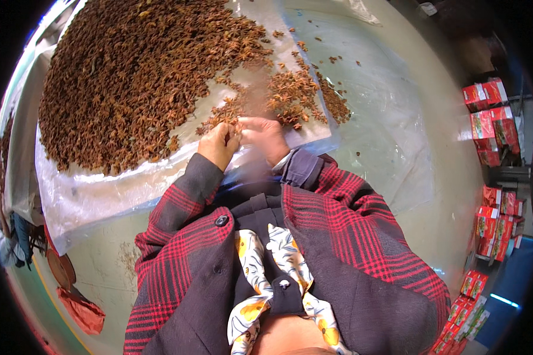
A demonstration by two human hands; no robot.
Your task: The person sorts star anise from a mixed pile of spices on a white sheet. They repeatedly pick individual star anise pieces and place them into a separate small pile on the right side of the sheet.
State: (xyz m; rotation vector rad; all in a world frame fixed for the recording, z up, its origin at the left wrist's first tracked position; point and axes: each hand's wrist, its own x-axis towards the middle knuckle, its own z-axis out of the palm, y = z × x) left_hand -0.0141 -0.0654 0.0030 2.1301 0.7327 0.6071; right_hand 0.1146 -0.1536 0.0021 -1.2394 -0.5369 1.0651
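A large heap of dried star anise covers the plastic sheet at upper left. My left hand is at the sheet's near edge, its thumb and fingertips pinched on a small piece that looks like star anise. Close against it, my right hand has its fingertips at the same piece; that hand is slightly blurred. A smaller pile of star anise lies just beyond my right hand, with loose pieces between it and the heap. Farther right is a pile of small fragments on clear plastic.
Stacked red cartons stand at the far right, with more below them. At lower left are a round woven basket and a red bag on the floor. Another person is partly visible at the left edge.
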